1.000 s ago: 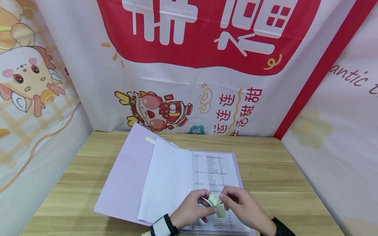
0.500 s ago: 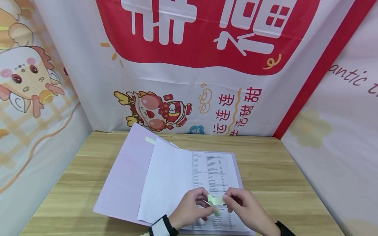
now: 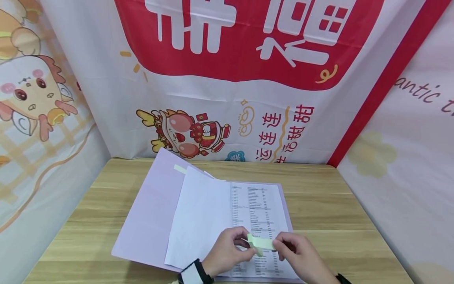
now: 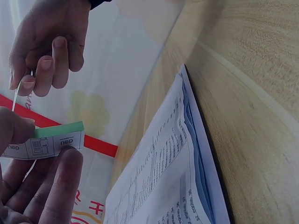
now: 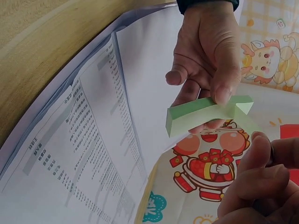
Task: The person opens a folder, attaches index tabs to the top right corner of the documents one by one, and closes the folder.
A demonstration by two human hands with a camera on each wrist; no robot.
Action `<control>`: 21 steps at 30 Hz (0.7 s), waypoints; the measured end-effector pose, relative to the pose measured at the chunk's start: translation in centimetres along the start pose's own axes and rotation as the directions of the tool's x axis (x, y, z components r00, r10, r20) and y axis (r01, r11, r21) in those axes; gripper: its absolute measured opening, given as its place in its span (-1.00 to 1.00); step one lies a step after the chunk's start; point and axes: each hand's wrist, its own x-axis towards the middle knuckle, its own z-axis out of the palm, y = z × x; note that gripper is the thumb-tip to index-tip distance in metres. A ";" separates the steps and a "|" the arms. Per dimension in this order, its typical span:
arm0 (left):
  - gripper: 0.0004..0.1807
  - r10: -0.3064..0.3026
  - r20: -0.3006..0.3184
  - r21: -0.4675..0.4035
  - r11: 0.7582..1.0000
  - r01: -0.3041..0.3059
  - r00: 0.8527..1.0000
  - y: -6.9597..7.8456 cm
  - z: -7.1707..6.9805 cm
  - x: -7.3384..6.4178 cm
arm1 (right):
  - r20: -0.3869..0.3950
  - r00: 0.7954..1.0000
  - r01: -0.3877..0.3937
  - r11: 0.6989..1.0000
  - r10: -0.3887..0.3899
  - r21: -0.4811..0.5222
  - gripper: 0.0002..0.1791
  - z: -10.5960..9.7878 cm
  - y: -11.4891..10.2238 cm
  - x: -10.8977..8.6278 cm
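Observation:
A small pad of narrow light-green sticky notes point(image 5: 189, 114) is pinched between thumb and fingers of my left hand point(image 3: 228, 250). In the left wrist view its white printed backing point(image 4: 56, 145) faces the camera. My right hand point(image 3: 303, 252) pinches the end of one green sticky note point(image 3: 264, 243), which stretches between the two hands, its other end at the pad. Both hands are over the printed page point(image 3: 259, 213) of an open lilac folder point(image 3: 142, 225). A blank white sheet point(image 3: 200, 217) lies turned to the left.
The folder lies on a wood-grain table point(image 3: 330, 221). A pale green strip point(image 3: 180, 169) shows near the top of its left cover. Printed cloth walls point(image 3: 213, 92) enclose the table at the back and both sides.
My right hand has moved a little right and down, drawing the green sticky note out into a straight strip. My left hand stays nearly in place with the pad.

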 end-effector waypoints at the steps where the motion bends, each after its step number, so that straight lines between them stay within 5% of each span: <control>1: -0.83 0.011 -0.005 0.011 1.000 -0.011 1.000 0.0 0.0 0.0 | -0.004 1.000 0.001 1.000 -0.001 -0.003 -0.68 0.0 0.0 0.0; 8: -0.83 0.023 -0.014 0.021 1.000 -0.023 1.000 0.1 -0.3 0.0 | -0.026 0.998 -0.050 0.998 0.049 -0.034 -0.68 -0.3 -0.5 -0.2; 15: -0.84 0.010 -0.002 0.013 1.000 -0.010 1.000 0.2 -0.5 0.0 | -0.029 0.999 -0.012 1.000 0.012 -0.017 -0.71 -0.6 -0.2 -0.3; 21: -0.84 0.024 0.003 0.002 1.000 -0.024 1.000 0.1 -0.6 0.0 | -0.027 0.997 -0.074 0.997 0.074 -0.006 -0.73 -0.7 -0.3 -0.4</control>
